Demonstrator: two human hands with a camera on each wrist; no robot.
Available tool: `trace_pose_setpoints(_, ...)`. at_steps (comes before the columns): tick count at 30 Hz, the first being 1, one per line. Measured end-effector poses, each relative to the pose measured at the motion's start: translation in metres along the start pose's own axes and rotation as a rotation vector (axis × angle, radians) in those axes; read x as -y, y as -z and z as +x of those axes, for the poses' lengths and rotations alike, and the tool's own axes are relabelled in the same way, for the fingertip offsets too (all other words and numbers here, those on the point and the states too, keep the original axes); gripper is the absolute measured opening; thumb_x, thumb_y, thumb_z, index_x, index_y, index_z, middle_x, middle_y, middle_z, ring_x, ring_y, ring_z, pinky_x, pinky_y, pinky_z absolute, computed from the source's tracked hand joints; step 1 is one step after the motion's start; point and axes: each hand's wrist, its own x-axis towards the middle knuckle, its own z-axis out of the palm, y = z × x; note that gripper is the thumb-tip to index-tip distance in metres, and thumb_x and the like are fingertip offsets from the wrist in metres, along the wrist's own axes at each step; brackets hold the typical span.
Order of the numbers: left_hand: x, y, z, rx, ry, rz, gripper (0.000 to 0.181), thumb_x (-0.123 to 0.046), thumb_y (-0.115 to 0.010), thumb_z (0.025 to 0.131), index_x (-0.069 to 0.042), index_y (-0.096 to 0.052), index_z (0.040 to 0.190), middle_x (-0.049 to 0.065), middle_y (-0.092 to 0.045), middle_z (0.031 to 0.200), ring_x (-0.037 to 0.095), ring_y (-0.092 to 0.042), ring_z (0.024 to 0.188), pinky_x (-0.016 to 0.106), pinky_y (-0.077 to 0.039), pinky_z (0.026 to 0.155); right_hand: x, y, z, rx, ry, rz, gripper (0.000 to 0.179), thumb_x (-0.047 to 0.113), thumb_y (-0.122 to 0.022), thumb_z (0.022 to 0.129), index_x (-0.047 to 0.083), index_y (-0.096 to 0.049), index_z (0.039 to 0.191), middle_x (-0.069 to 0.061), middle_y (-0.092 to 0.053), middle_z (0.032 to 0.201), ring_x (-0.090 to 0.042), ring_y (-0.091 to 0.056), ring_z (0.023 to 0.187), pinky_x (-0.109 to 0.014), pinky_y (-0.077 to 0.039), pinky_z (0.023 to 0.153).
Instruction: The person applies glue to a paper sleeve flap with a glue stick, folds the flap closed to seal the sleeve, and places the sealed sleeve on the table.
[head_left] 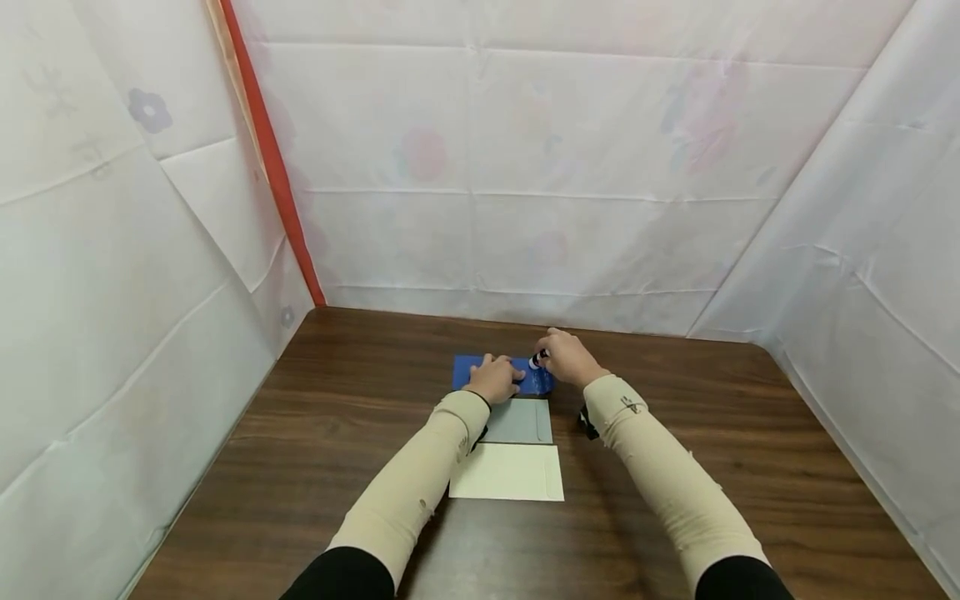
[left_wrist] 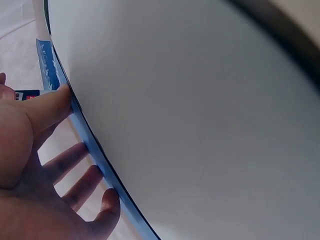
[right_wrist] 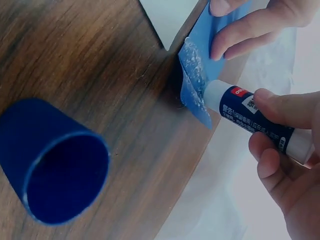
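A blue envelope (head_left: 465,369) lies at the far end of a short column of envelopes. My left hand (head_left: 493,380) presses on it with spread, fairly straight fingers. In my right hand (head_left: 570,359) is a glue stick (right_wrist: 252,112), white at the tip with a dark blue label, pinched between thumb and fingers. Its tip touches the envelope's flap (right_wrist: 194,62) at the right end, where whitish glue is smeared and the edge curls up. A grey envelope (head_left: 521,422) lies just nearer, partly under my left wrist, and a cream envelope (head_left: 508,472) lies nearest.
A dark blue hollow cylinder (right_wrist: 55,160), which looks like a cap, stands on the brown wooden table (head_left: 322,433) in the right wrist view. White sheeting (head_left: 525,167) hangs behind the table and along both sides, with a red strip (head_left: 273,158) at the back left corner.
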Motion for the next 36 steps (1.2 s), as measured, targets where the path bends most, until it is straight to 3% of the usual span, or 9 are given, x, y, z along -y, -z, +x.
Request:
trace_pose_setpoints(9,0.000,0.002,-0.003,0.000,0.003,0.002,0.036,-0.027,-0.062,0.096,-0.026,-0.062,0.131,0.003,-0.043,0.152,0.031,-0.033,0.141,0.056,-0.034,0.106,0.002,-0.002,-0.009,-0.005,0.034,0.014,0.016,0.008,-0.070,0.088,0.002,-0.074,0.103,-0.010,-0.062,0.095,-0.021,-0.059,0.079,-0.036,-0.052,0.071)
trace_pose_setpoints(16,0.002,0.003,-0.001,-0.008,0.002,-0.005,0.035,-0.026,-0.063,0.096,-0.025,-0.063,0.130,0.004,-0.044,0.151,0.032,-0.034,0.140,0.057,-0.034,0.107,0.006,-0.002,-0.016,-0.007,0.024,0.030,0.019,0.009,-0.070,0.089,0.002,-0.074,0.107,-0.013,-0.067,0.105,-0.028,-0.065,0.091,-0.040,-0.055,0.079)
trace_pose_setpoints(22,0.007,0.001,0.004,-0.011,0.005,-0.009,0.036,-0.027,-0.063,0.095,-0.025,-0.063,0.131,0.003,-0.044,0.152,0.032,-0.033,0.141,0.057,-0.034,0.107,0.007,-0.003,-0.022,0.000,0.047,0.038,0.019,0.009,-0.070,0.089,0.004,-0.074,0.107,-0.010,-0.063,0.099,-0.019,-0.060,0.078,-0.036,-0.052,0.073)
trace_pose_setpoints(36,0.005,0.004,0.000,-0.014,-0.007,-0.007,0.036,-0.025,-0.062,0.096,-0.024,-0.062,0.132,0.004,-0.044,0.152,0.032,-0.033,0.141,0.056,-0.034,0.107,0.000,-0.005,-0.034,-0.028,0.061,0.070,0.017,0.009,-0.069,0.090,0.005,-0.075,0.105,-0.006,-0.059,0.091,-0.011,-0.050,0.071,-0.027,-0.047,0.066)
